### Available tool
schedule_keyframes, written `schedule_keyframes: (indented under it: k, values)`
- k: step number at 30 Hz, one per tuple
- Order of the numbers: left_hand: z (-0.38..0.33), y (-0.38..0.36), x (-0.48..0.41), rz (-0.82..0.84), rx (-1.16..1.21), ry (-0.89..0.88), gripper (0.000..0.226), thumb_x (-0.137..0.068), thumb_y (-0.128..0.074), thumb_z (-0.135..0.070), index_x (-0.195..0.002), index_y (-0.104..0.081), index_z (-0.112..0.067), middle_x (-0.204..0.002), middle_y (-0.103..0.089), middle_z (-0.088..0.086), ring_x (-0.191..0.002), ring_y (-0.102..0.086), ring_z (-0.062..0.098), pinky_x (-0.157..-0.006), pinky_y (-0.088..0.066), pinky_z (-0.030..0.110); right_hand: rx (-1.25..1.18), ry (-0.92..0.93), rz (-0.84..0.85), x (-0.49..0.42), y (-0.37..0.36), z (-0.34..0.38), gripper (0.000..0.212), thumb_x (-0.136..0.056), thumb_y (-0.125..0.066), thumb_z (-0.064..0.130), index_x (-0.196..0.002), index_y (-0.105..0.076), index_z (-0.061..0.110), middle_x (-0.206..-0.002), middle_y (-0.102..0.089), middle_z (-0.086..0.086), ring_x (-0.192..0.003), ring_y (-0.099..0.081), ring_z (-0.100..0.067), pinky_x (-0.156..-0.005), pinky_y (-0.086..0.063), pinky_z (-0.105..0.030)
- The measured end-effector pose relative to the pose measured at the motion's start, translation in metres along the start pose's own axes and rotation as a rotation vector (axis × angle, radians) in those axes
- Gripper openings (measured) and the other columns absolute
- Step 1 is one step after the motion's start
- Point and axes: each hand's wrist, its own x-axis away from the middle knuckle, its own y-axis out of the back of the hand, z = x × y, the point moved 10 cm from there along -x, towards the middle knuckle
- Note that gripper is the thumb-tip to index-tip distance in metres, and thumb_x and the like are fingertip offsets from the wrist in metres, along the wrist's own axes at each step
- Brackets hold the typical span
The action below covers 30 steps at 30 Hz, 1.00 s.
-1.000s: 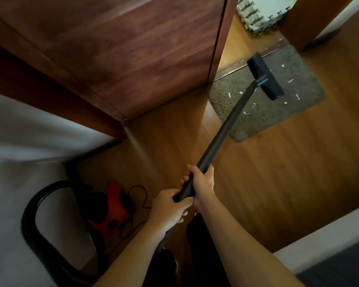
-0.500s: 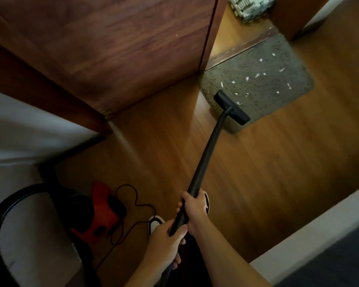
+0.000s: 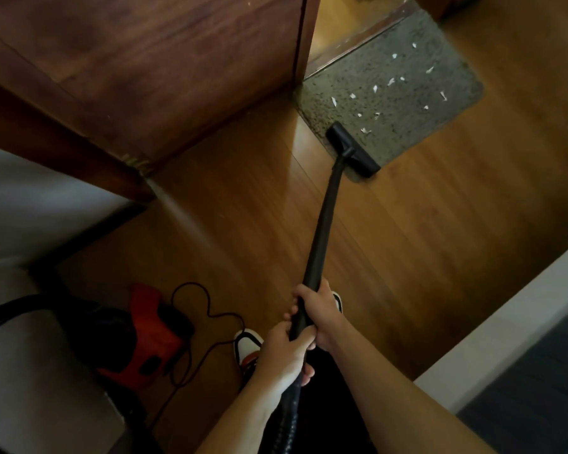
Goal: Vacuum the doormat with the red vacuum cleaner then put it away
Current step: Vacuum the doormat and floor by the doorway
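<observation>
doormat [image 3: 417, 103], grey and speckled, lies on the wood floor [image 3: 440, 240] with its far edge against a dark threshold strip [image 3: 351, 44]. white paper scraps [image 3: 391, 81] are scattered over the middle of the doormat. the black nozzle [image 3: 353, 150] of the red vacuum cleaner [image 3: 145, 342] rests on the doormat's near corner, just beside the closest scraps. a black wand [image 3: 322, 231] slants from the nozzle away from the doormat toward the person.

the right hand [image 3: 320, 317] grips the wand's end farthest from the doormat, fingers curled round it. the left hand [image 3: 282, 352] grips just behind it, fingers wrapped where the wand meets a ribbed black hose [image 3: 286, 417]. the two hands touch.

the red body of the vacuum cleaner sits on the floor well apart from the doormat, on the left side of the hands. a thin black cord [image 3: 207, 309] loops on the floor between that body and the hands. a white shoe [image 3: 247, 344] shows beside the left hand, and the tip of a second shoe [image 3: 338, 301] peeks out on the doormat side of the right hand.

a dark wooden door [image 3: 161, 70] stands left of the doormat, its lower corner at the doormat's left edge. a white ledge [image 3: 505, 329] crosses the near right, well apart from the doormat.
</observation>
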Motion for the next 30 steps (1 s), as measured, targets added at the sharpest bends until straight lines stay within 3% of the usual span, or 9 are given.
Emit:
schedule_keyframes:
  k: [3, 6, 10, 14, 16, 19, 21, 26, 30]
  values:
    - [0.010, -0.009, 0.007, 0.035, 0.030, 0.053, 0.023, -0.093, -0.067, -0.029, -0.099, -0.055, -0.011, -0.084, -0.063, 0.009, -0.042, -0.053, 0.021, -0.041, -0.046, 0.028, 0.021, 0.016, -0.028, 0.000, 0.010, 0.005, 0.037, -0.094, -0.056, -0.002, -0.122, -0.042, 0.018, -0.068, -0.050, -0.008, -0.047, -0.049, -0.015, -0.046, -0.048, -0.030]
    - [0.012, -0.008, 0.008, -0.014, 0.037, -0.009, 0.018, -0.092, -0.069, -0.026, -0.096, -0.056, -0.015, -0.075, -0.062, 0.008, -0.041, -0.051, 0.023, -0.041, -0.044, 0.028, 0.005, 0.041, -0.032, -0.001, 0.014, 0.003, 0.038, -0.093, -0.059, -0.002, -0.123, -0.045, 0.016, -0.063, -0.052, -0.006, -0.047, -0.051, -0.015, -0.046, -0.049, -0.030]
    - [0.008, 0.001, 0.000, -0.117, -0.025, -0.080, 0.011, -0.091, -0.066, -0.018, -0.092, -0.058, -0.011, -0.065, -0.068, 0.004, -0.041, -0.056, 0.025, -0.042, -0.048, 0.031, -0.004, 0.045, -0.026, -0.004, 0.017, -0.017, 0.042, -0.089, -0.064, -0.003, -0.119, -0.045, 0.019, -0.066, -0.056, -0.009, -0.054, -0.056, -0.019, -0.055, -0.053, -0.035]
    - [0.021, -0.003, -0.008, -0.109, 0.026, -0.039, 0.013, -0.089, -0.067, -0.009, -0.092, -0.055, -0.006, -0.060, -0.066, 0.008, -0.043, -0.057, 0.027, -0.046, -0.048, 0.034, 0.061, 0.066, -0.070, -0.012, 0.026, -0.026, 0.040, -0.091, -0.062, 0.001, -0.122, -0.044, 0.020, -0.062, -0.055, -0.007, -0.053, -0.056, -0.020, -0.058, -0.055, -0.037]
    - [0.029, -0.005, -0.010, -0.058, 0.082, -0.004, 0.017, -0.088, -0.068, -0.007, -0.098, -0.054, -0.008, -0.066, -0.068, 0.010, -0.044, -0.058, 0.025, -0.049, -0.050, 0.035, 0.120, 0.091, -0.099, -0.013, 0.027, -0.024, 0.036, -0.093, -0.059, 0.003, -0.122, -0.045, 0.018, -0.063, -0.054, -0.007, -0.051, -0.057, -0.019, -0.056, -0.056, -0.037]
    - [0.039, -0.005, -0.008, 0.083, 0.042, 0.016, 0.023, -0.089, -0.071, -0.014, -0.104, -0.054, -0.020, -0.096, -0.070, 0.020, -0.056, -0.064, 0.025, -0.053, -0.056, 0.032, 0.157, 0.118, -0.136, -0.012, 0.027, -0.020, 0.035, -0.096, -0.058, 0.005, -0.127, -0.045, 0.016, -0.066, -0.053, -0.009, -0.046, -0.054, -0.016, -0.047, -0.052, -0.031]
    - [0.042, 0.000, -0.004, 0.120, 0.028, -0.009, 0.025, -0.090, -0.070, -0.013, -0.104, -0.054, -0.025, -0.106, -0.068, 0.021, -0.060, -0.066, 0.026, -0.057, -0.057, 0.030, 0.170, 0.131, -0.165, -0.010, 0.024, -0.021, 0.040, -0.095, -0.058, 0.005, -0.132, -0.045, 0.015, -0.068, -0.054, -0.009, -0.044, -0.053, -0.013, -0.044, -0.050, -0.028]
    - [0.043, 0.024, -0.008, 0.025, 0.068, -0.144, 0.023, -0.088, -0.070, -0.004, -0.103, -0.056, -0.014, -0.098, -0.069, 0.026, -0.055, -0.064, 0.022, -0.055, -0.057, 0.030, 0.169, 0.130, -0.196, -0.007, 0.007, -0.036, 0.054, -0.092, -0.062, 0.003, -0.139, -0.042, 0.021, -0.077, -0.056, -0.010, -0.048, -0.059, -0.012, -0.048, -0.053, -0.027]
    - [0.059, 0.031, -0.013, 0.130, 0.153, -0.038, 0.005, -0.095, -0.064, -0.020, -0.098, -0.059, -0.018, -0.092, -0.068, 0.010, -0.068, -0.065, 0.018, -0.062, -0.053, 0.027, 0.212, 0.147, -0.221, -0.006, 0.002, -0.039, 0.049, -0.094, -0.059, 0.004, -0.138, -0.041, 0.019, -0.077, -0.054, -0.012, -0.048, -0.054, -0.014, -0.043, -0.050, -0.026]
